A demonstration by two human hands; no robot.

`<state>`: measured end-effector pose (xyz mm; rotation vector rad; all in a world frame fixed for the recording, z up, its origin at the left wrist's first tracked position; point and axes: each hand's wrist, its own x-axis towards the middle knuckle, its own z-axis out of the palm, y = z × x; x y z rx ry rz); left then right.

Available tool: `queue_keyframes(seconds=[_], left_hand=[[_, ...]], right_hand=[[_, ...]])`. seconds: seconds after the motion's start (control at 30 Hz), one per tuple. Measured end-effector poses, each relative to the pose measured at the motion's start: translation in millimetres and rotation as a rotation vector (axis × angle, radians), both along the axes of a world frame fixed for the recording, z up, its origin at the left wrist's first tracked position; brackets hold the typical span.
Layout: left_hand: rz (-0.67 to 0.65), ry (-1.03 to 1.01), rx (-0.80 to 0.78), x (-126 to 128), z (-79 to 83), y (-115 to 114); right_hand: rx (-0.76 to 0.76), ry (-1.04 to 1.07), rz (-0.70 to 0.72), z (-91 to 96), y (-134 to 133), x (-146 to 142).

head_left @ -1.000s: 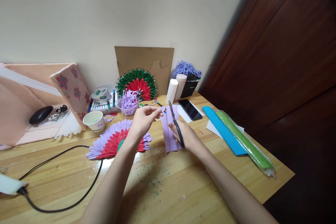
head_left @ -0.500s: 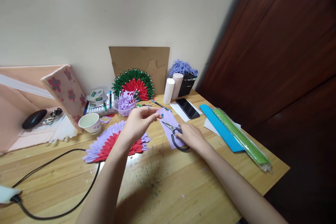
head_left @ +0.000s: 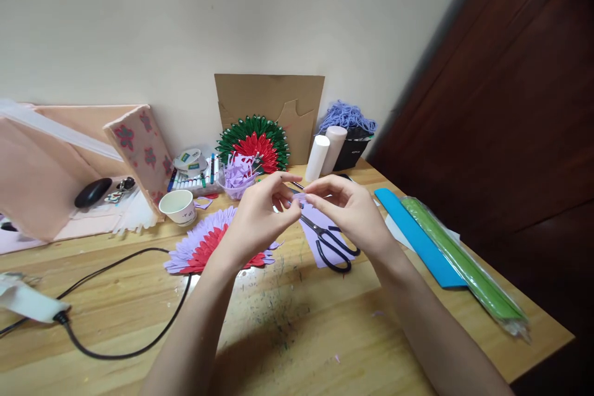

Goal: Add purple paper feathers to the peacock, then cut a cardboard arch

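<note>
My left hand (head_left: 269,213) and my right hand (head_left: 348,207) meet at fingertip height above the table, both closed in a pinch on a small piece of purple paper (head_left: 301,197). Fingers hide most of that piece. Beneath them lie black-handled scissors (head_left: 320,230) on a larger purple sheet (head_left: 312,241), touched by neither hand. To the left of my left forearm rests a half-round fan of purple and red paper petals (head_left: 204,244), partly covered by the arm.
Behind stand a green and red petal fan (head_left: 254,142), cardboard (head_left: 271,90), white rolls (head_left: 318,159) and a bowl of purple strips (head_left: 238,176). A paper cup (head_left: 178,207) and a black cable (head_left: 125,356) are left. Blue (head_left: 417,235) and green sheets (head_left: 464,263) lie right.
My right hand has let go of the scissors, leaving them on the purple sheet, and has come up to meet my left hand at the small paper piece. The view has shifted left.
</note>
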<state>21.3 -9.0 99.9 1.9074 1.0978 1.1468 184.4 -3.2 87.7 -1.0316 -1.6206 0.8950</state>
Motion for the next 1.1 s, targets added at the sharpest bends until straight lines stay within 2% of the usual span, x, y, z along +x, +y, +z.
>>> queue_keyframes(seconds=[0.13, 0.27, 0.43, 0.57, 0.87, 0.97, 1.1], left_hand=[[-0.01, -0.151, -0.113, 2.1, -2.9, 4.1], [-0.043, -0.25, -0.217, 2.8, -6.0, 7.0], [-0.012, -0.237, -0.159, 4.4, -1.5, 1.7], [-0.008, -0.183, -0.095, 6.2, 0.2, -3.2], [0.016, -0.274, -0.021, 10.0, 2.0, -7.2], [0.024, -0.301, -0.007, 9.3, 3.0, -8.3], [0.03, -0.232, 0.007, 7.3, 3.0, -7.6]], right_hand=[[0.027, 0.146, 0.001, -4.5, 2.3, -0.6], [0.035, 0.153, 0.027, -1.8, 0.0, 0.4], [0.125, 0.122, -0.038, 0.6, -3.0, 1.8], [0.181, 0.101, -0.017, 1.1, -3.7, 4.4], [0.311, 0.058, -0.075, 4.2, -8.9, 6.8], [0.274, 0.077, -0.095, 5.4, -9.9, 6.3], [0.151, 0.127, -0.111, 8.4, -7.5, 8.3]])
